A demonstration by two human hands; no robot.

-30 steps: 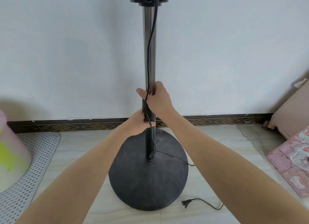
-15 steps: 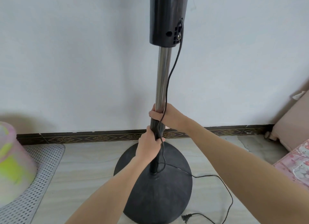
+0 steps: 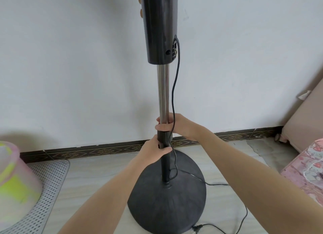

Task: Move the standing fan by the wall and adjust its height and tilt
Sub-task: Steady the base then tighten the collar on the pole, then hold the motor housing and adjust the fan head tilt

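The standing fan stands upright close to the white wall on its round black base (image 3: 167, 202). A chrome inner pole (image 3: 163, 90) rises out of a black lower tube into the black control housing (image 3: 160, 24); the fan head is out of view above. My right hand (image 3: 174, 124) is wrapped around the chrome pole just above the black collar. My left hand (image 3: 153, 150) grips the black collar right below it. The black power cord (image 3: 173, 97) hangs from the housing, passes my right hand and trails over the base.
The cord's plug (image 3: 196, 228) lies on the tiled floor at the base's front right. A perforated white mat (image 3: 50, 185) and a pink-and-green tub (image 3: 15, 178) sit at the left. A pink cushioned piece (image 3: 304, 118) and patterned pink fabric (image 3: 307, 169) are at the right.
The control housing has come further down into view and the pole has shifted right in frame as my head moved. Both hands keep their grip at the collar.
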